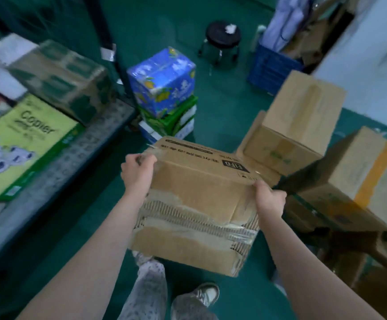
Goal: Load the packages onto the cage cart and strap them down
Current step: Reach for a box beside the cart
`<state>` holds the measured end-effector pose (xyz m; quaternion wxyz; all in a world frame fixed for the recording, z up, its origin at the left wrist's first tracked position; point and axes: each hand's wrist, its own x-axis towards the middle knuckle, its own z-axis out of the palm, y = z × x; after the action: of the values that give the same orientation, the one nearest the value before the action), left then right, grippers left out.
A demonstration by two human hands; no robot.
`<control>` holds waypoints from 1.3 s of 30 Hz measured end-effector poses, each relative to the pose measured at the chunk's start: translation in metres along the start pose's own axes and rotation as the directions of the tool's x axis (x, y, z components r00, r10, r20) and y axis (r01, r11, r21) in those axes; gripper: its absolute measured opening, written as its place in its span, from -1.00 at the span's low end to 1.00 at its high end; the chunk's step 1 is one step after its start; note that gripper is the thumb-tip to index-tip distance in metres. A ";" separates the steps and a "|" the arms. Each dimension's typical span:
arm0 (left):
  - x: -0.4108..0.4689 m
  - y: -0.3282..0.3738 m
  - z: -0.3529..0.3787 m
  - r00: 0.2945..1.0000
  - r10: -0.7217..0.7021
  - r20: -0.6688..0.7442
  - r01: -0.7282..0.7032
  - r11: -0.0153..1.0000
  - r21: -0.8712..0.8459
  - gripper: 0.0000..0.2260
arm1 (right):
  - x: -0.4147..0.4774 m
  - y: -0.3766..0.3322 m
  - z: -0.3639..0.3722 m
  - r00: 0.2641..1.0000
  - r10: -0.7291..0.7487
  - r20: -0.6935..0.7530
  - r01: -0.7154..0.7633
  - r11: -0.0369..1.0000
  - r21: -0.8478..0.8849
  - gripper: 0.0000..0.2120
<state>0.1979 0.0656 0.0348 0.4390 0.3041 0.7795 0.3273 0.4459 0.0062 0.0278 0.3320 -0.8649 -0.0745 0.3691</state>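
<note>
I hold a worn brown cardboard box point(195, 199) with torn tape in front of my body, above the green floor. My left hand point(138, 170) grips its far left top corner. My right hand point(270, 198) grips its right top edge. The cage cart point(77, 155), with a wire mesh deck, stands to my left. On it lie a green copier-paper box point(24, 144) and a brown and green carton point(63, 82). A dark upright post of the cart point(104, 35) rises behind them.
A blue printed box point(162, 82) sits on a green and white box point(171, 118) on the floor ahead. Plain cardboard boxes point(298, 121) and a taped one point(354, 181) are stacked at right. A black stool point(222, 40) and a blue crate point(273, 68) stand farther back.
</note>
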 end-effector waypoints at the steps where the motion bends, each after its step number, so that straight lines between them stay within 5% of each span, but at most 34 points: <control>1: 0.005 0.008 -0.011 0.999 0.000 -0.035 0.000 1.000 0.002 -0.65 | -0.009 -0.011 0.007 0.999 -0.023 0.022 0.023 1.000 -0.007 -0.35; 17: 0.095 0.092 -0.251 0.930 -0.061 -0.361 0.022 0.993 -0.112 -0.45 | -0.177 -0.186 0.194 0.855 -0.381 0.351 0.424 0.904 -0.052 -0.35; 31: 0.167 0.140 -0.345 0.780 -0.138 -0.610 -0.003 0.975 -0.224 -0.66 | -0.248 -0.306 0.339 0.646 -0.461 0.608 0.626 0.776 -0.077 -0.31; 39: 0.220 0.171 -0.362 0.717 -0.198 -0.668 -0.034 0.948 -0.317 -0.25 | -0.265 -0.392 0.406 0.463 -0.502 0.731 0.771 0.634 -0.054 -0.46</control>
<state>-0.1849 0.2478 0.2056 0.1719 0.0525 0.8389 0.5138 0.0223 0.4189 0.2243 0.2248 -0.6271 -0.5797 0.4692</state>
